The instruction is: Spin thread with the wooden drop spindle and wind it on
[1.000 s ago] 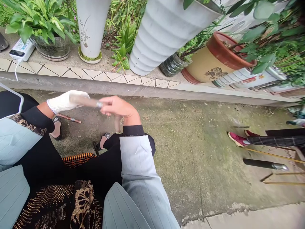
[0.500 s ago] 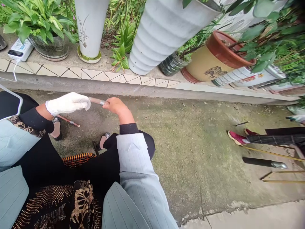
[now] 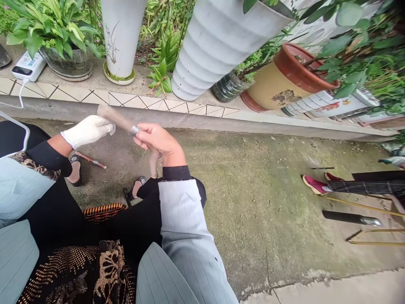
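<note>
- The stick is between the hands, bare right hand clamped on it by the metal band.
- Gloved left hand is loosely curled just beside it; can't tell if they touch.
- Probably stiff, lightish, not fragile. I'd grab near the band.
- Long axis slants, blurry free end pointing up-left toward the tiled ledge.

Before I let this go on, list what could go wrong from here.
The blurred stick gripped in the bare right hand could knock the gloved left hand close beside it. The banded rod lying on the ground by the left shoe might roll if stepped on. A white cable seems to loop near the left sleeve and could snag.
</note>
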Motion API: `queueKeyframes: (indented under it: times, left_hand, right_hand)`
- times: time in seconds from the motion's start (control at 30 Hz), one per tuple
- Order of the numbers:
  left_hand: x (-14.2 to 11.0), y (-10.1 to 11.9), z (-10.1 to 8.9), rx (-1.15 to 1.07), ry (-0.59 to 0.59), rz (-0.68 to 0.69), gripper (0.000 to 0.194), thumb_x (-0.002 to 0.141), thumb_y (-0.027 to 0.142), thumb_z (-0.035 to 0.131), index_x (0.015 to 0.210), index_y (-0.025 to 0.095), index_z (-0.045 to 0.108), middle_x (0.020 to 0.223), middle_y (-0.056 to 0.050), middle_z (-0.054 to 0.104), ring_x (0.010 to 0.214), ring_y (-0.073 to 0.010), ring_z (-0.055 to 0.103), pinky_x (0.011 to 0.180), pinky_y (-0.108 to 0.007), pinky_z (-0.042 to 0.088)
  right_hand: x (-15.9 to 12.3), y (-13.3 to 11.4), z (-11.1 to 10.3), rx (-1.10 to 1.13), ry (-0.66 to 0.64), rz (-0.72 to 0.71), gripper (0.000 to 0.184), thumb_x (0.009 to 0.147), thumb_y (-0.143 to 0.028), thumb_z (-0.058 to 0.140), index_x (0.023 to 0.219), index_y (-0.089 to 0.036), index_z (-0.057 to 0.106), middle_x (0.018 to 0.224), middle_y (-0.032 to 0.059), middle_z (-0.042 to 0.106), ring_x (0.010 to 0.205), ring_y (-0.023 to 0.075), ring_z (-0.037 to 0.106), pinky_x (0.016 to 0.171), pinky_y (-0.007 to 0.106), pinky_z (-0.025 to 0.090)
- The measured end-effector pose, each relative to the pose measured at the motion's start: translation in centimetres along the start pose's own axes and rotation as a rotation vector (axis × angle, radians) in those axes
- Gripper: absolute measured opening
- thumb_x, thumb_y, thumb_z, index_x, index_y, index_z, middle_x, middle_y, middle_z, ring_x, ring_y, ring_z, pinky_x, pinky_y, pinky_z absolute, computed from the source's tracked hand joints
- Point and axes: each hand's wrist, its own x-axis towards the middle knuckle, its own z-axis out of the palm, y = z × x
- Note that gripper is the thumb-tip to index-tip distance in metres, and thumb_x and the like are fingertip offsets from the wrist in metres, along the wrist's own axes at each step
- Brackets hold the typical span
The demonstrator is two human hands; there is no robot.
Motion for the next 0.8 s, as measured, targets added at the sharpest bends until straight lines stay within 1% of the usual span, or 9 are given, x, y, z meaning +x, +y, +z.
queueKeyframes:
  times: [0.17, 0.3, 0.37, 0.43, 0.53, 0.63, 0.7, 0.73, 0.8]
  left_hand:
    - [-0.3, 1.2, 0.7, 0.070, -0.129, 0.060, 0.033, 0.086, 0.036, 0.038, 0.082, 0.014, 0.063, 0.074, -0.001, 0.060, 0.066, -0.0126, 0.052, 0.065, -0.022, 0.040]
    - [-0.4, 1.2, 1.0, 0.080, -0.246, 0.157, 0.035, 0.088, 0.039, 0.037, 0.082, 0.015, 0.061, 0.073, 0.000, 0.061, 0.065, -0.0118, 0.053, 0.065, -0.020, 0.041]
    - [-0.5, 0.9, 0.9, 0.126, -0.266, 0.196, 0.034, 0.089, 0.038, 0.036, 0.081, 0.016, 0.061, 0.073, 0.000, 0.061, 0.065, -0.0119, 0.053, 0.065, -0.020, 0.040]
    - [-0.6, 0.6, 0.7, 0.189, -0.242, 0.203, 0.033, 0.089, 0.037, 0.036, 0.082, 0.016, 0.062, 0.073, 0.000, 0.061, 0.064, -0.0120, 0.053, 0.064, -0.020, 0.039]
    - [-0.6, 0.2, 0.3, 0.248, -0.211, 0.185, 0.034, 0.089, 0.038, 0.037, 0.084, 0.017, 0.063, 0.075, 0.001, 0.062, 0.064, -0.0121, 0.054, 0.064, -0.021, 0.039]
    - [-0.7, 0.4, 0.3, 0.191, -0.214, 0.171, 0.035, 0.089, 0.040, 0.039, 0.085, 0.016, 0.063, 0.078, 0.000, 0.064, 0.067, -0.0123, 0.055, 0.067, -0.021, 0.041]
    - [-0.7, 0.8, 0.5, 0.094, -0.200, 0.148, 0.036, 0.088, 0.042, 0.040, 0.086, 0.015, 0.063, 0.079, -0.001, 0.064, 0.068, -0.0125, 0.055, 0.067, -0.021, 0.042]
    - [-0.7, 1.0, 0.6, 0.029, -0.183, 0.124, 0.037, 0.088, 0.043, 0.039, 0.087, 0.014, 0.063, 0.077, -0.002, 0.064, 0.067, -0.0123, 0.055, 0.065, -0.021, 0.042]
    - [-0.6, 1.3, 0.8, -0.102, -0.153, 0.071, 0.041, 0.090, 0.044, 0.037, 0.088, 0.013, 0.063, 0.071, -0.003, 0.061, 0.061, -0.0113, 0.052, 0.060, -0.021, 0.042]
  right_hand:
    - [1.0, 0.9, -0.6, -0.011, 0.436, 0.009, 0.042, 0.083, -0.057, 0.055, 0.087, -0.016, 0.053, 0.062, -0.0043, 0.050, 0.048, 0.0051, 0.041, 0.044, 0.017, 0.035]
    - [1.6, 2.2, -1.5, -0.426, 0.618, 0.264, 0.033, 0.085, -0.049, 0.056, 0.085, -0.016, 0.058, 0.066, 0.0002, 0.056, 0.053, 0.0089, 0.048, 0.051, 0.021, 0.037]
    - [1.6, 2.4, -1.6, -0.685, 0.549, 0.424, 0.027, 0.083, -0.042, 0.061, 0.085, -0.015, 0.062, 0.069, 0.0031, 0.061, 0.059, 0.0119, 0.052, 0.056, 0.023, 0.038]
    - [1.5, 2.4, -1.3, -0.807, 0.338, 0.562, 0.023, 0.082, -0.038, 0.063, 0.084, -0.015, 0.064, 0.070, 0.0050, 0.064, 0.060, 0.0130, 0.054, 0.057, 0.024, 0.038]
    - [1.2, 2.1, -0.3, -0.713, -0.120, 0.653, 0.019, 0.082, -0.034, 0.062, 0.082, -0.015, 0.065, 0.068, 0.0037, 0.065, 0.052, 0.0098, 0.051, 0.052, 0.023, 0.036]
    - [0.9, 1.3, 0.8, -0.499, -0.448, 0.533, 0.018, 0.081, -0.033, 0.063, 0.078, -0.015, 0.063, 0.064, 0.0000, 0.063, 0.047, 0.0066, 0.046, 0.047, 0.020, 0.035]
    - [0.7, 0.7, 1.0, -0.337, -0.430, 0.365, 0.020, 0.080, -0.035, 0.065, 0.077, -0.015, 0.061, 0.062, -0.0021, 0.060, 0.047, 0.0054, 0.045, 0.046, 0.019, 0.035]
    - [0.6, 0.4, 0.8, -0.255, -0.330, 0.269, 0.023, 0.080, -0.037, 0.065, 0.079, -0.015, 0.060, 0.061, -0.0030, 0.059, 0.047, 0.0050, 0.045, 0.046, 0.018, 0.036]
    - [0.4, -0.1, 0.1, -0.109, 0.002, 0.092, 0.030, 0.080, -0.043, 0.065, 0.085, -0.015, 0.058, 0.061, -0.0043, 0.056, 0.048, 0.0045, 0.045, 0.046, 0.017, 0.036]
